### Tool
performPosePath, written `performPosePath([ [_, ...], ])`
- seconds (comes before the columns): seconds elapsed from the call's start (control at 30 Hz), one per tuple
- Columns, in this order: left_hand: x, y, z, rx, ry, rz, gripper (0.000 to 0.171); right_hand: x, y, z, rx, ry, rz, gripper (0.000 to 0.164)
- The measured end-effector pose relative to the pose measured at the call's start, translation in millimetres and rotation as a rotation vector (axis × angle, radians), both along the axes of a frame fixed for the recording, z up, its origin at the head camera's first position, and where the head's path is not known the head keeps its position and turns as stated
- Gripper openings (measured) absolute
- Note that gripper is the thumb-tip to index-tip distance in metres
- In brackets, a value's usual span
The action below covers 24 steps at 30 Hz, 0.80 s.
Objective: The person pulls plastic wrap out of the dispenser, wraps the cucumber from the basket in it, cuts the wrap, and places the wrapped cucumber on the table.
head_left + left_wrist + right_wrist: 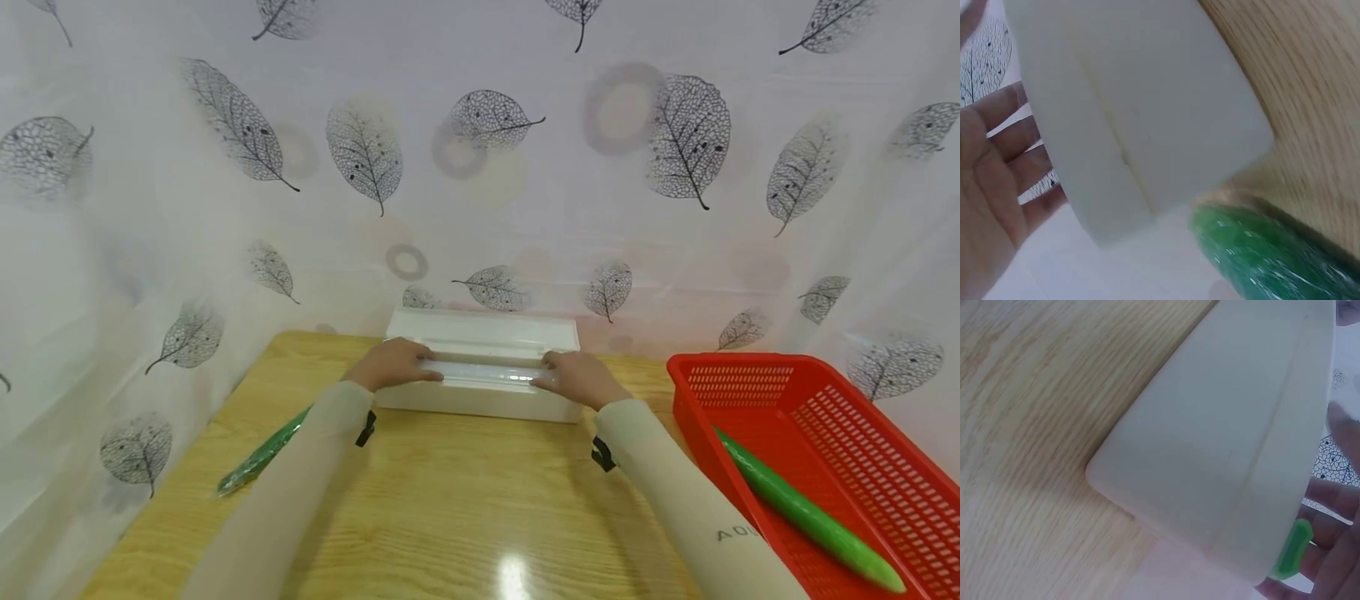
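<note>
Leaf-printed white sheeting (517, 217) backs a yellowish wooden table (442, 500); left hand (392, 365) and right hand (585, 377), fingers part-curled, pinch the shiny, clear film roll (480, 372) inside the open white rectangular box (480, 402) (uneven lifting could skew it).

Both cream-sleeved arms (292, 475) are stretched forward, the bare left hand (392, 365) and bare right hand (587, 379) being turned inward with fingers (417, 350) curved opposite the thumbs (429, 376).

Head camera looks forward-down; 2 close wrist views share the box (1166, 112).
</note>
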<state>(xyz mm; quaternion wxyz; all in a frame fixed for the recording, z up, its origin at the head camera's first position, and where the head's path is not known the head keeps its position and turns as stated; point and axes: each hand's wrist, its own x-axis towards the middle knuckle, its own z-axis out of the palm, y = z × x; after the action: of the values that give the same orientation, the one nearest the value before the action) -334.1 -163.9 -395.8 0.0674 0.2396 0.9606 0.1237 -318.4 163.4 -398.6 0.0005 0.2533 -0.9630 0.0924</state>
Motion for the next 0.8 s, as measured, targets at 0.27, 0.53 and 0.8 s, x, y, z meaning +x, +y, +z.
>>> performPosePath([
  [0.27, -1.1, -15.1, -7.8, 0.058, 0.278, -0.005, 0.018, -0.5, 8.0, -0.1, -0.031, 0.162, -0.008, 0.023],
  [0.53, -4.7, -16.0, -21.6, 0.055, 0.511, 0.057, 0.007, -1.0, 7.9, -4.2, -0.050, 0.374, -0.032, 0.007],
  [0.8, -2.8, -15.3, -23.5, 0.038, 0.602, 0.126, 0.009, -1.7, 6.9, -3.8, -0.075, 0.458, -0.028, 0.005],
])
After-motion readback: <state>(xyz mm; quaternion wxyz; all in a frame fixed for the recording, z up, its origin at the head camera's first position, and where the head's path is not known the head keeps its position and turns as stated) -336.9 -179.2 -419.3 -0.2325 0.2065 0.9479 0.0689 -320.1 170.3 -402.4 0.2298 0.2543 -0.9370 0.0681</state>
